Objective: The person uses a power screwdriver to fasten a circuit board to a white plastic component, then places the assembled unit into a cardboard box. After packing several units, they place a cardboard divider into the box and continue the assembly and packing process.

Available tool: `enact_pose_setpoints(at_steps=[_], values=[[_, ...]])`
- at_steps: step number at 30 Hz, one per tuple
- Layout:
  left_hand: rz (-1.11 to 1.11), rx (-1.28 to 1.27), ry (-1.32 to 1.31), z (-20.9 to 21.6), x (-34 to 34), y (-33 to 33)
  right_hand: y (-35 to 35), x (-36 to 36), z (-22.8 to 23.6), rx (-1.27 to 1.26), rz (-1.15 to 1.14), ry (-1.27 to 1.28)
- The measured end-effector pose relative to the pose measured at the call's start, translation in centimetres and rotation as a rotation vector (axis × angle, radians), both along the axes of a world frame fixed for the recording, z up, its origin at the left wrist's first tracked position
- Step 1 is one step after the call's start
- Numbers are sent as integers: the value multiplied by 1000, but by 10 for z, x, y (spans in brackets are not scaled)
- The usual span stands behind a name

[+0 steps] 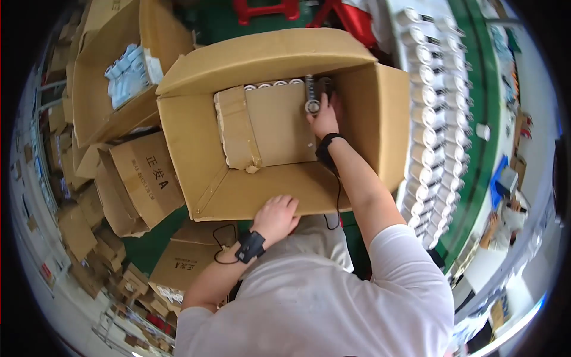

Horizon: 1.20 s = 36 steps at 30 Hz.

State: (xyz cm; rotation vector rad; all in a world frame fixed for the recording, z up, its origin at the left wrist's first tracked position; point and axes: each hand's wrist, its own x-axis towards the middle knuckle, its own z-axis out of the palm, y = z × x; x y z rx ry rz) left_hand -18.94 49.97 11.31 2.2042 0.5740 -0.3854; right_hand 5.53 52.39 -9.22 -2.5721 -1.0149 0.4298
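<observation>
A large open cardboard box (267, 196) stands in front of me. Inside it a flat cardboard sheet (279, 131) covers much of the contents, and a row of round white-rimmed ends (279, 84) shows along its far edge. My right hand (325, 119) reaches into the far right corner, thumb and forefinger closed about a round-ended cylindrical part (312, 107); its other fingers are partly hidden near a dark shape. My left hand (277, 218) lies open with its fingers flat over the box's near edge, holding nothing.
To the right, a long table bears rows of white cylinders with black fittings (423, 113). Another open box (95, 89) at the left holds pale blue-white wrapped pieces (127, 77). More cartons (143, 178) stand beside and below it. Red stools (267, 9) are beyond the box.
</observation>
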Motion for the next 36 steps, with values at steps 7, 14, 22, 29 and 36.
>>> enact_pose_setpoints(at_steps=[7, 14, 22, 29, 36], values=[[-138, -26, -29, -1, -13, 2, -117, -26, 232, 442, -226, 380], [-86, -254, 95, -10, 2, 19, -372, -39, 214, 19, -700, -389], [-196, -137, 166, -7, -11, 20, -442, -34, 170, -206, -796, -299], [-164, -115, 200, 0, -30, 27, -456, -20, 171, -215, -639, -339], [-117, -36, 150, -14, -53, 31, -454, -27, 186, -185, -555, -338]])
